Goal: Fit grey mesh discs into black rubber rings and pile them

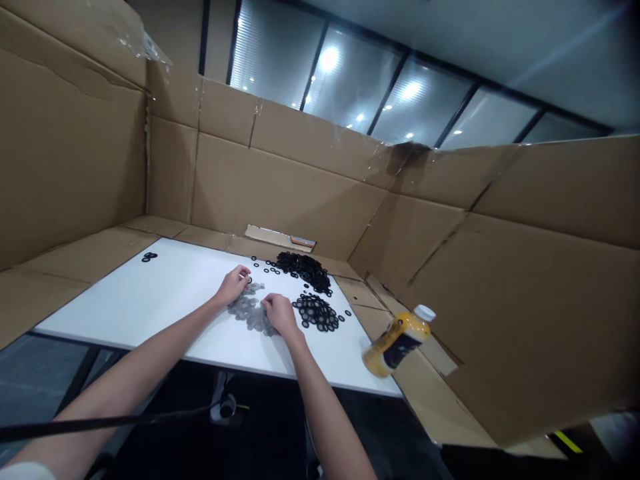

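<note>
my left fingers (243,275) and right fingers (270,301) curl over grey rings (247,310) on the white bench (150,293); i cannot tell if they hold any. cardboard walls (280,193) rise around the bench.

Matt black rubber rings (315,312) sit on a smooth white board (125,300).
</note>
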The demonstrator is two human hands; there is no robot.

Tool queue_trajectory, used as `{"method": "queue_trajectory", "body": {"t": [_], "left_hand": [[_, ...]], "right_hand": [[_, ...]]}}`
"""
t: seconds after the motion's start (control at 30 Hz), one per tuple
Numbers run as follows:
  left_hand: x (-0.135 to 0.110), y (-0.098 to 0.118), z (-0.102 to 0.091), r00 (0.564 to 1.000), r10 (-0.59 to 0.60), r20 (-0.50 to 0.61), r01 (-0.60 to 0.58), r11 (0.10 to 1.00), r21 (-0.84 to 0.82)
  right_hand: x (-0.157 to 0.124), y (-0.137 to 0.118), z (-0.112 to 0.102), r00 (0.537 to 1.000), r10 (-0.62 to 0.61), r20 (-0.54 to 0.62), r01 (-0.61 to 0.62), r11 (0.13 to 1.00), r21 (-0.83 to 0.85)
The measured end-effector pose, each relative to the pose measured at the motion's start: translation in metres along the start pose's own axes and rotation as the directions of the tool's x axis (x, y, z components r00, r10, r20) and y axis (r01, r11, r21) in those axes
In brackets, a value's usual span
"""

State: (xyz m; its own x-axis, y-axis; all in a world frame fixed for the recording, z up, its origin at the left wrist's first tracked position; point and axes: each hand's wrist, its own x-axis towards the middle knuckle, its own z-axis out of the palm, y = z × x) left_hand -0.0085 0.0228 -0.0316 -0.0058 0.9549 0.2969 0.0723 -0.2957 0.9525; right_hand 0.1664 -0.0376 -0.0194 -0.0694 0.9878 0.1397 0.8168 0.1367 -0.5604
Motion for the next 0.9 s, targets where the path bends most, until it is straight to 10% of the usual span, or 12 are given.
{"method": "queue_trajectory", "body": {"t": [0.5,0.9], "left_hand": [[-0.043,-0.004,0.006,0.996,-0.038,-0.075,0.028,0.992,-0.126],[-0.047,-0.001,0.006,0.997,0.082,0.008,-0.082,0.995,-0.059]], "right_hand": [[0.022,0.002,0.029,0.990,0.016,-0.140,0.070,0.806,0.588],[0.021,0.005,0.035,0.982,-0.026,-0.186,0.155,0.667,0.729]]}}
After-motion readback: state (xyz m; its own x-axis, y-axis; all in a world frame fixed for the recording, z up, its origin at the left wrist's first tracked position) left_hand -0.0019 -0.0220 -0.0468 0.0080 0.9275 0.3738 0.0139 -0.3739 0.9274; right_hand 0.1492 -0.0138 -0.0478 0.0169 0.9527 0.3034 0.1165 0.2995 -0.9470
